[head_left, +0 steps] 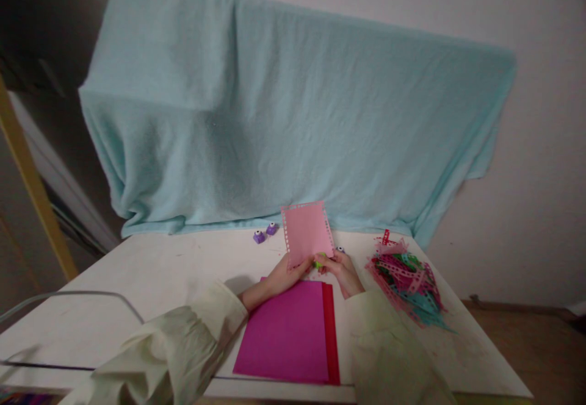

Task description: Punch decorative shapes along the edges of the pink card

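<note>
A pink sheet of paper with punched patterns along its edges is held up over the white table. My left hand grips its lower left side, fingers closed on it. At the lower right edge, my right hand is closed around a small green craft punch, which sits at the paper's bottom edge. Part of the punch is hidden by my fingers. Below my hands lies a stack of sheets, a purple one on top and a red one showing at its right side.
Two purple craft punches stand at the back of the white table; another small punch shows behind my right hand. A heap of punched paper strips lies on the right. A light blue cloth hangs behind. A grey cable crosses the left side.
</note>
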The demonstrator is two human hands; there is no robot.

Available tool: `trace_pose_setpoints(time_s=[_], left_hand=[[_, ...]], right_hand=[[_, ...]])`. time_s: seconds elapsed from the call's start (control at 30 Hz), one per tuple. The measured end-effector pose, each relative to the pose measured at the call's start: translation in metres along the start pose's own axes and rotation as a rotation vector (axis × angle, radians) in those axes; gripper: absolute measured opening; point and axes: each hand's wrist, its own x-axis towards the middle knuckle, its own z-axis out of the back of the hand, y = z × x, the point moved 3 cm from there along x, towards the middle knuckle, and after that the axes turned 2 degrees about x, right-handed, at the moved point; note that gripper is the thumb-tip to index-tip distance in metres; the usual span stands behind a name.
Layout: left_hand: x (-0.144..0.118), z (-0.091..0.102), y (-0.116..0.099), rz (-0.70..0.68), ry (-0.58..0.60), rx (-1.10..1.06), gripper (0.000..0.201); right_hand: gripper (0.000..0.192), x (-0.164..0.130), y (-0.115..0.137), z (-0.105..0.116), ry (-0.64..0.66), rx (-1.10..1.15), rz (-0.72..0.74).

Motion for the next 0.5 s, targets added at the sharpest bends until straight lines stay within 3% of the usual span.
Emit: trace_pose_setpoints(time_s=[0.2,0.5], left_hand=[[0.0,0.0,0.013,0.005,-0.067,0.046,0.039],[0.0,0.004,0.01,0.051,-0.117,0.029,0.041]], right_hand=[[0.03,-0.001,0.005,-0.003,0.124,0.109,-0.061],[0.028,0.0,0.01,-0.002,0.074,0.164,0.006]])
